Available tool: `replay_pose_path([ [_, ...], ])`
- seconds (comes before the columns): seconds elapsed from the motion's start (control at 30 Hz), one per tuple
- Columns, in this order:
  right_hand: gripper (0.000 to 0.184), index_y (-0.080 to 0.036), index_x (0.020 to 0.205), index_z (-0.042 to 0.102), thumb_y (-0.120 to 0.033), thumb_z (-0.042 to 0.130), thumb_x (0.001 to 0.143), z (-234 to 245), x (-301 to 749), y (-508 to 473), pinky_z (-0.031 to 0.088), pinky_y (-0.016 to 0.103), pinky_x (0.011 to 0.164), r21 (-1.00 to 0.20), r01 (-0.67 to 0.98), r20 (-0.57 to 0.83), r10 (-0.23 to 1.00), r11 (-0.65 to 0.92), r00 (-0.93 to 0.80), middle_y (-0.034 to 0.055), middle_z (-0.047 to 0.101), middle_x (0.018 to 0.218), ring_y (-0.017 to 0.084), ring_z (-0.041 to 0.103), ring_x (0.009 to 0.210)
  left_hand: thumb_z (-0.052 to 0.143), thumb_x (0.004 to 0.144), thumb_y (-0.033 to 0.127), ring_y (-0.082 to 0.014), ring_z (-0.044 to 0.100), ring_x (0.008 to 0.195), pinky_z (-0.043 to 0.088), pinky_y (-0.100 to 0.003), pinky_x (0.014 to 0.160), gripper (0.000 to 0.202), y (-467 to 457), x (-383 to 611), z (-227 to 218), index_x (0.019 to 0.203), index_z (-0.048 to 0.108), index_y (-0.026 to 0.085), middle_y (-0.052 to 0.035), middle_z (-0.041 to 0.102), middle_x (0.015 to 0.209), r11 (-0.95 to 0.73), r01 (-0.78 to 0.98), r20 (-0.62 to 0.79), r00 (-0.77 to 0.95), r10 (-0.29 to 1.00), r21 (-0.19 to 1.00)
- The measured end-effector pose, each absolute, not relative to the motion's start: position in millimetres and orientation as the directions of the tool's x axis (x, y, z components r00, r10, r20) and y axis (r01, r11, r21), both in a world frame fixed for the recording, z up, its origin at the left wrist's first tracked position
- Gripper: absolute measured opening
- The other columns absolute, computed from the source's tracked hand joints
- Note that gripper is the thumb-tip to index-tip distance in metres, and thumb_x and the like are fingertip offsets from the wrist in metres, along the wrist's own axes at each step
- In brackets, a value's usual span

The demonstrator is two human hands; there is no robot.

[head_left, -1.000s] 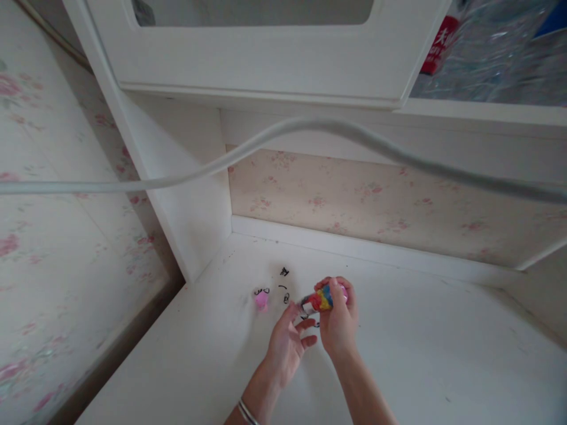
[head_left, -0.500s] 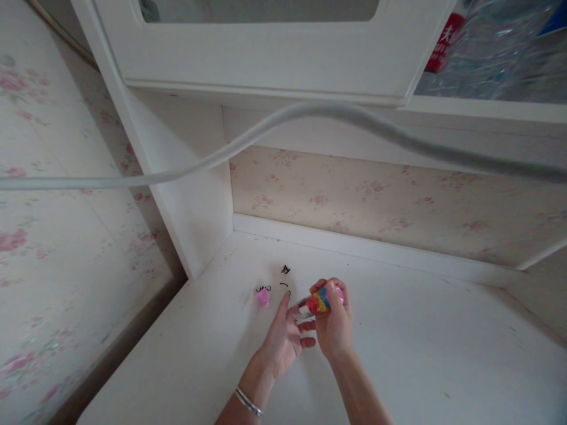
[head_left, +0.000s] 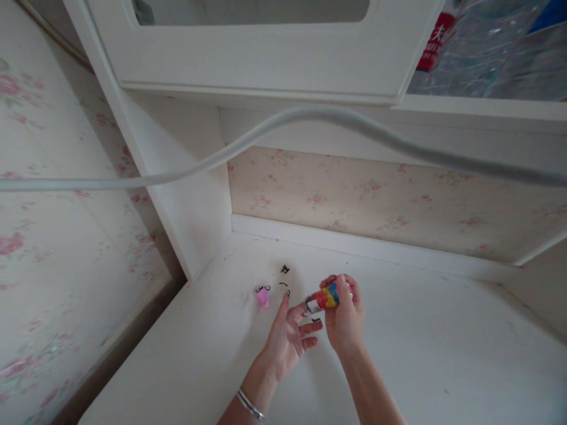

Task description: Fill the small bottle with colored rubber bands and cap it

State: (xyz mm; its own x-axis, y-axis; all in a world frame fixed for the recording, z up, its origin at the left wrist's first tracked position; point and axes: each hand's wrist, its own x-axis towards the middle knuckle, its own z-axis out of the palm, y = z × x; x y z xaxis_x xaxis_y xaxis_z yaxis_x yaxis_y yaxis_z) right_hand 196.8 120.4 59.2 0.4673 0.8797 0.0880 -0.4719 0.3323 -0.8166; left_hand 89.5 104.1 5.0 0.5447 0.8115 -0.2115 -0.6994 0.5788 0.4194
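My right hand [head_left: 345,307] is wrapped round a small clear bottle [head_left: 325,297] with bands of red, yellow and blue inside. Pink shows at the end within my grip. The bottle lies tilted, its clear end with a white patch pointing left toward my left hand [head_left: 287,339]. That hand is palm up with fingers apart. Its fingers are at the bottle's clear end; whether they touch it I cannot tell. Beyond my left thumb, a small pink piece [head_left: 263,297] sits on the white desktop [head_left: 398,348], with thin black loops beside it.
Several small black bits, one a dark cluster [head_left: 284,269], are scattered near my hands. A pale cable [head_left: 310,112] crosses the view above the desk. A white cabinet [head_left: 266,59] overhangs the back, with clear plastic bottles [head_left: 478,53] at upper right. A side panel [head_left: 177,177] stands left.
My right hand has moved slightly right with the bottle, and more of its clear end and the white patch now show. My left hand has stayed nearly in place.
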Motion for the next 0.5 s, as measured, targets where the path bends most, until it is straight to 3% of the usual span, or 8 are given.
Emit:
replay_pose_path([
  [0.17, 0.025, -0.022, 0.088, 0.050, -0.043, 0.063, 0.082, 58, 189, 119, 0.044, 0.021, 0.049, -0.826, -0.493, 0.046, 0.905, 0.272, 0.423, -0.0030, 0.056, 0.075, 0.009, 0.052, 0.057, 0.038, 0.087, 0.067, -0.0188, 0.059, 0.090, 0.050, -0.024, 0.058, 0.062, 103, 85, 8, 0.114, 0.063, 0.017, -0.0079, 0.056, 0.117, 0.617, -0.684, -0.160, 0.610, 0.776, 0.388],
  [0.37, 0.033, -0.024, 0.091, 0.047, -0.049, 0.064, 0.079, 55, 180, 120, 0.038, 0.018, 0.036, -0.862, -0.492, -0.034, 0.955, 0.121, 0.294, -0.0050, 0.055, 0.074, 0.009, 0.052, 0.047, 0.040, 0.086, 0.068, -0.0161, 0.057, 0.079, 0.049, -0.024, 0.055, 0.061, 105, 81, 4, 0.118, 0.060, 0.019, -0.0054, 0.060, 0.098, 0.658, -0.657, -0.135, 0.662, 0.737, 0.368],
  [0.5, 0.031, -0.025, 0.090, 0.047, -0.047, 0.065, 0.078, 55, 178, 120, 0.039, 0.018, 0.036, -0.843, -0.530, -0.021, 0.977, 0.097, 0.214, -0.0060, 0.055, 0.074, 0.008, 0.048, 0.045, 0.042, 0.087, 0.066, -0.0154, 0.057, 0.076, 0.047, -0.025, 0.055, 0.056, 107, 80, -1, 0.117, 0.059, 0.022, -0.0036, 0.061, 0.094, 0.649, -0.660, -0.129, 0.657, 0.743, 0.378],
])
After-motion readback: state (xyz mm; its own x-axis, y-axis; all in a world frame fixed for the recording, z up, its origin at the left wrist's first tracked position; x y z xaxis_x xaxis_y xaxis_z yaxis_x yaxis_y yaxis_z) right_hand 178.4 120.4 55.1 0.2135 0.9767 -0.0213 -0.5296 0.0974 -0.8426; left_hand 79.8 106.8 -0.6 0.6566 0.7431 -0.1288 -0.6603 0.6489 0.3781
